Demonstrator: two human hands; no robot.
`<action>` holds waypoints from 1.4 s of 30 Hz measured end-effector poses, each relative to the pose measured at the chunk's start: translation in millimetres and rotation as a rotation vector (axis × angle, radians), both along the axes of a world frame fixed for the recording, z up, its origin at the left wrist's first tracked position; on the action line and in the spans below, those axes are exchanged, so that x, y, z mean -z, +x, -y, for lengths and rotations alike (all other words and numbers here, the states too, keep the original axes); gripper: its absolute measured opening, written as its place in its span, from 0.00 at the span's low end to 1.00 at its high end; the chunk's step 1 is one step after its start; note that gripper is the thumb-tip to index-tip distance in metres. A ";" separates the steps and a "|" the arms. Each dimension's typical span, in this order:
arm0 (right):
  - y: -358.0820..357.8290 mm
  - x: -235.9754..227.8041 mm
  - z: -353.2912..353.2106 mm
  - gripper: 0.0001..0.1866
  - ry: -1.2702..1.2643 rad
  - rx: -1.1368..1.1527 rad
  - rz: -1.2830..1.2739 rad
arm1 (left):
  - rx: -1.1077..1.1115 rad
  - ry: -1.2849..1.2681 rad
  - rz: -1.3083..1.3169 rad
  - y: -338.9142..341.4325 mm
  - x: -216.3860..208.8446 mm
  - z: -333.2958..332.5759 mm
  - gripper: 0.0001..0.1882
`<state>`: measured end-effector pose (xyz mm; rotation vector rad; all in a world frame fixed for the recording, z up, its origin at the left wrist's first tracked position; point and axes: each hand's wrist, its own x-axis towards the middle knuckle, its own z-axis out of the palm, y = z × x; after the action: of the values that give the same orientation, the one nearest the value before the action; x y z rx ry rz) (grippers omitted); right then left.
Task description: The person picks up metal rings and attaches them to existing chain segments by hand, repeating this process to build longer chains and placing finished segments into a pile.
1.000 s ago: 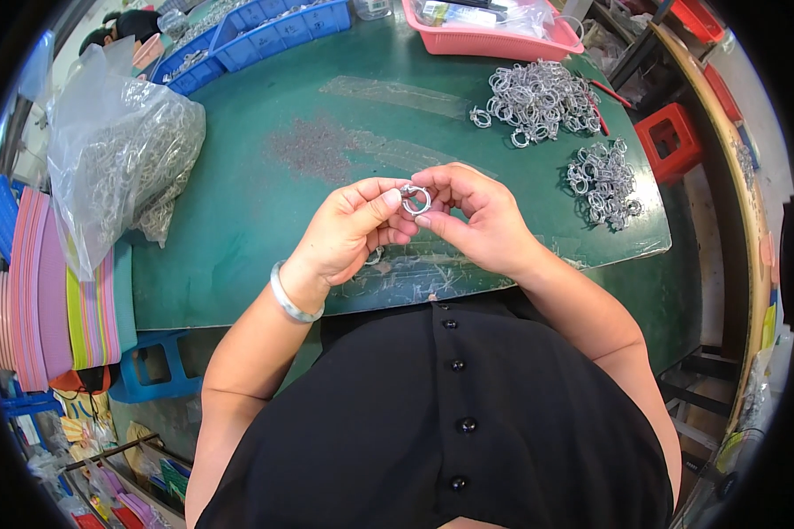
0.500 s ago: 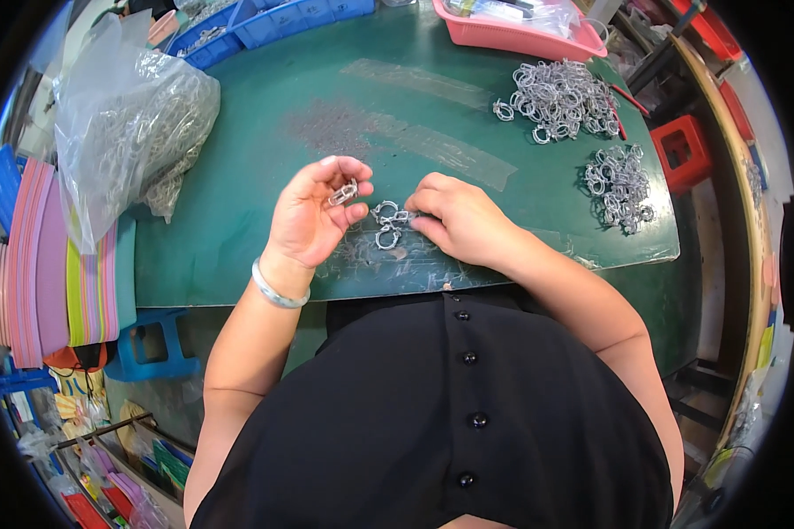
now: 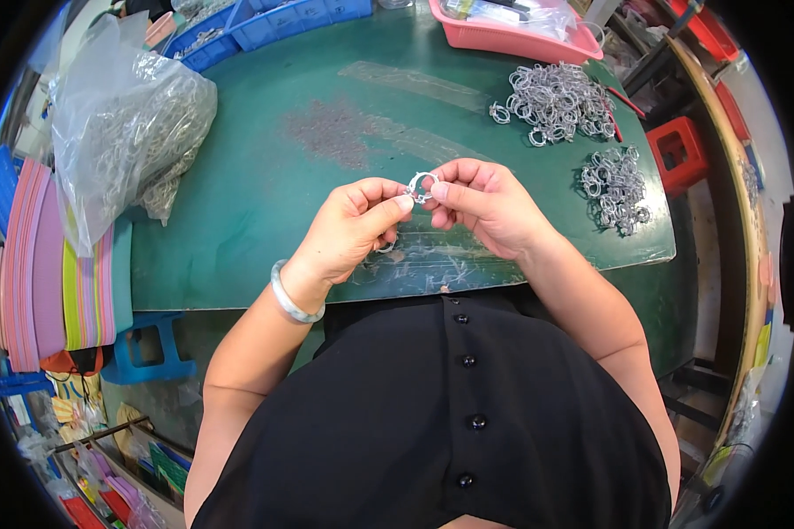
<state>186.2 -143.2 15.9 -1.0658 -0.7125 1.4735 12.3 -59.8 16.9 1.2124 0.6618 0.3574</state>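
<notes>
Between my two hands a small silvery metal ring clamp (image 3: 425, 182) is raised just above the green table (image 3: 247, 256). My left hand (image 3: 353, 227), with a pale bangle (image 3: 295, 295) on its wrist, pinches the ring's left side between thumb and fingers. On the ring's right side my right hand (image 3: 494, 209) grips with thumb and forefinger. Behind my left fingers, part of another ring clamp (image 3: 388, 245) shows on the table; the rest is hidden. Whether my curled left fingers hold a further clamp I cannot tell.
Two heaps of ring clamps, a larger one (image 3: 560, 101) and a smaller one (image 3: 616, 189), lie at the right. Red-handled pliers (image 3: 625, 101) lie beside them. A pink basket (image 3: 516, 40), blue bins (image 3: 282, 25) and a clear bag (image 3: 137, 115) stand around the edges.
My right hand has lifted from the table with a ring clamp and come up to my left. My left hand, earlier turned palm-up with a clamp in its fingers, has turned inward and closed on the ring.
</notes>
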 end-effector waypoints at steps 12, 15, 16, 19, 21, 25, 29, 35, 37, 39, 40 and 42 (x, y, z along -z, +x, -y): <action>1.1 2.6 11.0 0.15 0.318 0.037 0.244 | -0.037 0.066 0.178 8.6 -0.5 8.4 0.12; 3.3 3.1 12.9 0.16 0.353 0.023 0.250 | -0.069 0.456 0.220 9.5 10.4 8.7 0.14; 4.0 3.3 13.9 0.17 0.356 -0.001 0.276 | -0.090 0.490 0.236 10.2 11.3 9.3 0.15; 3.3 3.4 14.2 0.16 0.362 0.023 0.256 | -0.132 0.531 0.263 14.1 10.9 12.3 0.18; 3.4 4.4 14.3 0.16 0.361 0.028 0.262 | -0.153 0.538 0.274 15.0 11.3 12.3 0.19; 2.8 3.1 14.6 0.16 0.369 0.036 0.267 | -0.140 0.581 0.232 13.6 12.6 10.6 0.20; 1.8 1.1 14.1 0.17 0.385 0.040 0.293 | -0.125 0.599 0.215 11.4 11.3 10.0 0.18; 1.3 -0.6 14.1 0.18 0.399 0.045 0.327 | -0.099 0.613 0.218 10.0 15.4 6.3 0.16; 1.6 -0.7 13.9 0.17 0.421 0.045 0.355 | -0.077 0.554 0.228 8.5 17.0 4.7 0.16; 1.7 0.6 13.4 0.17 0.428 0.046 0.363 | -0.055 0.495 0.236 8.5 18.2 4.0 0.15; 1.6 1.0 13.2 0.17 0.434 0.046 0.371 | -0.055 0.409 0.259 9.2 18.8 4.0 0.15; 1.3 0.2 13.3 0.16 0.439 0.047 0.400 | -0.053 0.323 0.281 9.0 18.2 3.3 0.15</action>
<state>187.5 -156.5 15.7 -1.0282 -1.2205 1.0020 21.3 -63.1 -1.2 1.4179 0.4018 0.6854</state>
